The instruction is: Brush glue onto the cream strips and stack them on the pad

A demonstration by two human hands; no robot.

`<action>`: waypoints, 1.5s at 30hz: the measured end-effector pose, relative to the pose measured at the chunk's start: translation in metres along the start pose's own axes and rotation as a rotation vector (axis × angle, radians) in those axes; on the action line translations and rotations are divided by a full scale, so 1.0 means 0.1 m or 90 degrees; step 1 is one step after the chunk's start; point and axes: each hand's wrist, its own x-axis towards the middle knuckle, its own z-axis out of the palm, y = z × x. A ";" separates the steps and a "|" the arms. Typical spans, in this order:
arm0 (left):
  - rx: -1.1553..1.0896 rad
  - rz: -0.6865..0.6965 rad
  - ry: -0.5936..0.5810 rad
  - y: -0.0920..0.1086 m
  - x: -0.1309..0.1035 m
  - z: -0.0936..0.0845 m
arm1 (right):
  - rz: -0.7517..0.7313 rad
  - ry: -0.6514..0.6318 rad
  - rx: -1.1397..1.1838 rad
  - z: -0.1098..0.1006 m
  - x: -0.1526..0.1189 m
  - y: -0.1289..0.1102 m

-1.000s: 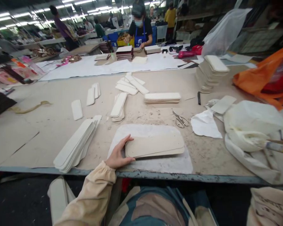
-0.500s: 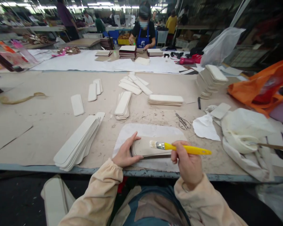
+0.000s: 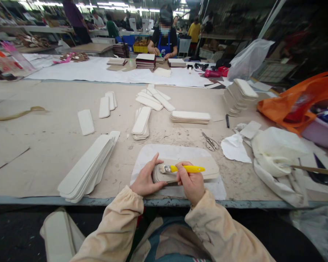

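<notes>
My right hand [image 3: 191, 183] is closed around the yellow handle of a paintbrush [image 3: 196, 169]. Its pale bristles lie over the left end of a stack of long beige boards with rounded corners [image 3: 211, 168]. At that same end my left hand [image 3: 147, 179] grips the stack, thumb along the near edge and fingers at the far side. A white sheet [image 3: 146, 152] lies beneath the stack, close to the table's front edge. Part of the stack's near side is hidden behind my right hand.
Long white strips [image 3: 86, 165] are piled to the left. Beyond lie smaller piles [image 3: 141, 120], scissors [image 3: 211, 142] and a black pen-like object [image 3: 227, 121]. At right sit a glue-smeared, bag-covered container [image 3: 278, 153] with a stick and an orange bag [image 3: 295, 102]. A co-worker [image 3: 164, 40] works across the table.
My right hand has carried the brush leftward along the top board, from near its middle to the left end. My left hand keeps its hold. The view has shifted slightly.
</notes>
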 end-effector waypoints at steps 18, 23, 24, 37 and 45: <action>0.100 -0.016 -0.003 0.08 0.03 -0.04 | 0.000 0.263 -0.245 -0.97 0.08 0.19; 0.101 -0.012 -0.002 0.07 0.04 -0.03 | -0.004 0.325 -0.348 -1.25 0.10 0.29; 0.099 -0.012 -0.002 0.06 0.04 -0.03 | -0.008 0.331 -0.365 -1.28 0.10 0.30; 0.048 0.020 0.002 0.03 0.02 -0.01 | 0.052 0.114 0.077 -0.27 -0.06 -0.02; 0.043 0.015 -0.002 0.04 0.02 -0.02 | 0.057 0.062 0.032 0.01 -0.06 0.04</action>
